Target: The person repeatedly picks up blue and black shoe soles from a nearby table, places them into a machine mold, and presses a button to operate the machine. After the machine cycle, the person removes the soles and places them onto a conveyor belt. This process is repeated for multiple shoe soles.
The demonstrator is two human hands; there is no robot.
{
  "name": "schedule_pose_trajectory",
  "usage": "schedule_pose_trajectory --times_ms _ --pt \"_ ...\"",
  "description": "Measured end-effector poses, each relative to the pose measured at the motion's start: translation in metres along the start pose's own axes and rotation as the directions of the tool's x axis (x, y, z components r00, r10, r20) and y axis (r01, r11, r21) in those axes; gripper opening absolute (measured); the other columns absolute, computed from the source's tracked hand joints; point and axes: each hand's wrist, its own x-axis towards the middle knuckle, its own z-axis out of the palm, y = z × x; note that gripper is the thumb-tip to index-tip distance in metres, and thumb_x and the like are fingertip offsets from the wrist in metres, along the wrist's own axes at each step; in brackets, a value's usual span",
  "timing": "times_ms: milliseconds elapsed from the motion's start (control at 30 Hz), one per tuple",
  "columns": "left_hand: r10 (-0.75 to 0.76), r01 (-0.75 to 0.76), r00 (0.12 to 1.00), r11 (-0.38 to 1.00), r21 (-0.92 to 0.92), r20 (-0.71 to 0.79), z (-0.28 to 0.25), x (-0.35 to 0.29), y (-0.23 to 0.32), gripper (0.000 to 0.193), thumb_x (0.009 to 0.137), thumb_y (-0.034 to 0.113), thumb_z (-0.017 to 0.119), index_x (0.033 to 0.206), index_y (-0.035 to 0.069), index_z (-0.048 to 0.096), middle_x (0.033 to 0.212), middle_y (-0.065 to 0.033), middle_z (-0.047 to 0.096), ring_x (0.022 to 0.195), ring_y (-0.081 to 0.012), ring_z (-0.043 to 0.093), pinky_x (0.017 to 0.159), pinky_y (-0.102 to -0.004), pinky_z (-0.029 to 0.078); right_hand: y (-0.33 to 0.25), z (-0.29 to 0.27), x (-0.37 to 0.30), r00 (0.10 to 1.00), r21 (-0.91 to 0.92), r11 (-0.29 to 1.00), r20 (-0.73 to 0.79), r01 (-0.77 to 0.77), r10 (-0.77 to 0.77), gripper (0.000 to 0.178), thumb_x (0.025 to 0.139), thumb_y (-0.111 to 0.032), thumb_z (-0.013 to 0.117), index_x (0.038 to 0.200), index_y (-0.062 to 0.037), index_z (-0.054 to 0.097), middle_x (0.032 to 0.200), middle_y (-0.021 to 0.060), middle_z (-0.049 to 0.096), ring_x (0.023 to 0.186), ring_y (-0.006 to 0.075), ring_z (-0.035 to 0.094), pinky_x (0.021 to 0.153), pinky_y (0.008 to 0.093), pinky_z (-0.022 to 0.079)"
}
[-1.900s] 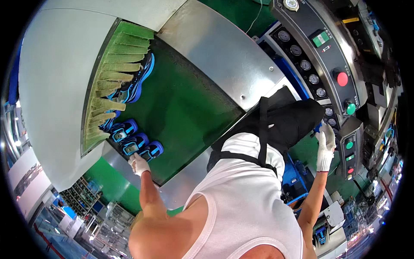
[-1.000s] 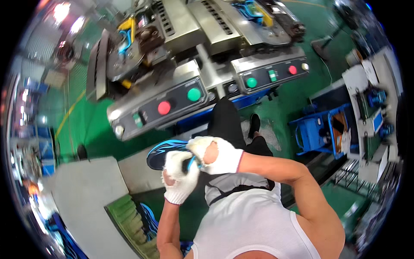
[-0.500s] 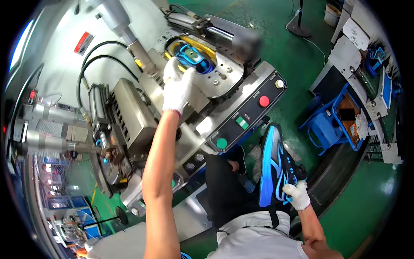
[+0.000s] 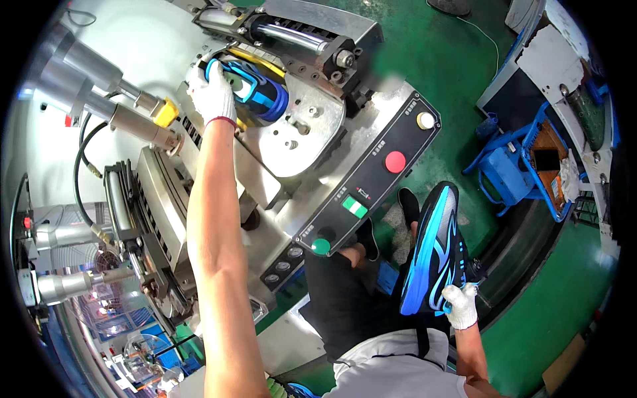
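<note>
A black-and-blue shoe (image 4: pixel 269 99) sits in the metal fixture (image 4: pixel 285 142) of a machine, held between yellow strips. My left hand (image 4: pixel 213 96), in a white knit glove, is closed on the left end of this shoe by a bright blue loop; its fingertips are partly hidden. Low on the right, my right hand (image 4: pixel 460 305), also gloved, grips a second black shoe (image 4: pixel 434 252) by one end. That one stands on end beside my leg, its blue-to-purple sole side turned left.
A slanted control panel (image 4: pixel 371 176) with red, green and white buttons runs along the machine's front. Metal press cylinders (image 4: pixel 126 113) jut in above my left forearm. To the right stand a blue stool (image 4: pixel 507 179) and a blue-edged tray (image 4: pixel 551 166) by a curved bench.
The view has shifted, bringing the machine closer. My left hand has moved to the shoe's outer left end, and more of the shoe in the fixture shows. My right hand still holds its shoe.
</note>
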Motion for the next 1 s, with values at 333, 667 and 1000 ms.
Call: schedule_pose_trajectory --times_ms 333,667,1000 --pt "0.19 -0.225 0.973 0.913 -0.341 -0.133 -0.198 -0.161 0.172 0.028 0.098 -0.003 0.061 0.123 0.003 0.072 0.126 -0.0124 0.075 0.121 -0.0222 0.068 0.112 -0.037 0.049 -0.035 0.023 0.007 0.895 0.052 0.9 0.093 0.433 -0.436 0.048 0.086 -0.004 0.078 0.13 -0.0059 0.061 0.108 -0.0025 0.066 0.087 0.0086 0.062 0.08 0.03 0.053" --pt "0.222 0.284 0.583 0.845 -0.452 0.782 -0.307 -0.436 0.081 0.034 0.09 0.003 0.066 0.121 0.012 0.075 0.129 -0.011 0.069 0.132 -0.0349 0.061 0.122 -0.0521 0.042 -0.27 0.298 0.024 0.435 -0.308 0.309 0.573 0.9 -0.695 0.06 0.086 -0.039 0.086 0.123 0.0065 0.074 0.116 0.0143 0.078 0.109 0.0208 0.073 0.098 0.0342 0.056" --pt "0.245 0.338 0.576 0.798 -0.5 0.78 -0.324 -0.475 0.036 0.046 0.088 0.006 0.067 0.133 0.017 0.073 0.137 -0.0131 0.063 0.138 -0.037 0.056 0.124 -0.0541 0.038 -0.278 0.53 0.169 0.592 -0.696 -0.58 0.697 0.424 -0.404 0.074 0.076 -0.051 0.078 0.127 0.0024 0.073 0.131 0.0273 0.071 0.122 0.0369 0.07 0.105 0.0426 0.054"
